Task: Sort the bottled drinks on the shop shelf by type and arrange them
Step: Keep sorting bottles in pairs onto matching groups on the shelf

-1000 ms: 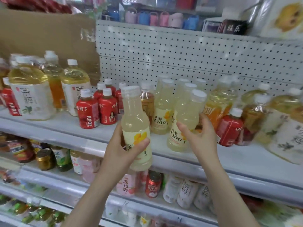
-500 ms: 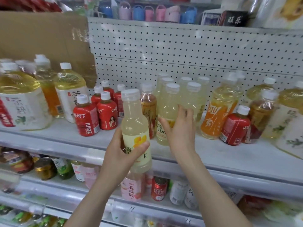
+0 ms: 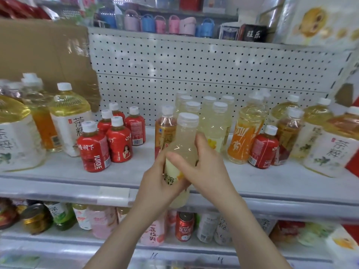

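Observation:
A pale yellow lemon drink bottle (image 3: pixel 185 140) with a white cap is held upright in front of the shelf edge. My left hand (image 3: pixel 157 183) grips its lower label from the left. My right hand (image 3: pixel 202 167) wraps round its middle from the right. Behind it on the white shelf (image 3: pixel 64 175) stands a cluster of matching pale yellow bottles (image 3: pixel 213 125). An amber tea bottle (image 3: pixel 164 131) stands just left of that cluster. Small red juice bottles (image 3: pixel 108 140) are grouped to the left, and one more red juice bottle (image 3: pixel 263 150) sits on the right.
Large tea jugs (image 3: pixel 68 117) stand at the far left, more of them at the far right (image 3: pixel 330 152). An orange-labelled bottle (image 3: pixel 242 136) stands right of centre. A perforated back panel (image 3: pixel 194 65) closes the shelf. Cans and bottles (image 3: pixel 184 226) fill the shelf below.
My right hand has left the bottles standing on the shelf and come onto the held lemon bottle. My left hand has kept its grip on that bottle throughout.

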{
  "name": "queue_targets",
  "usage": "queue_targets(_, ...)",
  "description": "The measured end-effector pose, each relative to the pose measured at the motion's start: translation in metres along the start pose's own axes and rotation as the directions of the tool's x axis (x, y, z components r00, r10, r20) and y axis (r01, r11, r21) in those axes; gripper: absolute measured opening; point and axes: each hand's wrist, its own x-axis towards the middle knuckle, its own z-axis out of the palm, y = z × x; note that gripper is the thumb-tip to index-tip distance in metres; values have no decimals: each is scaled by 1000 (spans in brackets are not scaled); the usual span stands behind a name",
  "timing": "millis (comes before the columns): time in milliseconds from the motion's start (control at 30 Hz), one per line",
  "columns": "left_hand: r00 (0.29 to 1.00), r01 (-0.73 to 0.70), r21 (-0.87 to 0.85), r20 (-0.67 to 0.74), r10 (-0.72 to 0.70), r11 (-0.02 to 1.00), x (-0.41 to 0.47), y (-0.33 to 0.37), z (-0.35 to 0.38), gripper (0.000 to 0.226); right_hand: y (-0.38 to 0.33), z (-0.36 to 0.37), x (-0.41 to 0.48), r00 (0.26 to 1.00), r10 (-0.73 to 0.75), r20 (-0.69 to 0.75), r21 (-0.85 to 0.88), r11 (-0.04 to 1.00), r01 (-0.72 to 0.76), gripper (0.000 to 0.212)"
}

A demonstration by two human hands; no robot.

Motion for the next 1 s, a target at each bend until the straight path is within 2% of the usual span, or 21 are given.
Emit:
queue_targets(133,994,-89,55,67,85,995,18,12,7,61,1,-28,5,997,26,-78,-72,997,-32,43)
queue_targets(233,972,-176,163,-130,198,971,43,4,0,67,10,-48,10,985,47,-167,-116,991,-67,44)
queue_targets(300,958,-105,188,-244,150,977,60,-8,-6,72,21,-55,15,973,72,-220,-150,983,-107,46)
queue_targets(333,965,-39,201,-246,89,979,67,-15,-7,76,27,-56,18,969,83,-233,-171,977,-125,48)
queue_targets(433,989,62,182,-146,-36,981,81,-33,-6,79,44,-52,26,962,96,-254,-252,954,-162,58)
queue_targets(567,991,99,148,-105,-84,984,90,-44,-3,74,49,-43,37,956,92,-279,-308,934,-180,61)
queue_targets(833,993,100,98,-75,-93,990,82,-47,-12,72,52,-19,62,930,74,-360,-413,881,-230,74)
queue_targets(1000,995,85,98,-54,-80,992,66,-38,-14,71,58,-15,72,930,65,-362,-447,863,-234,80)
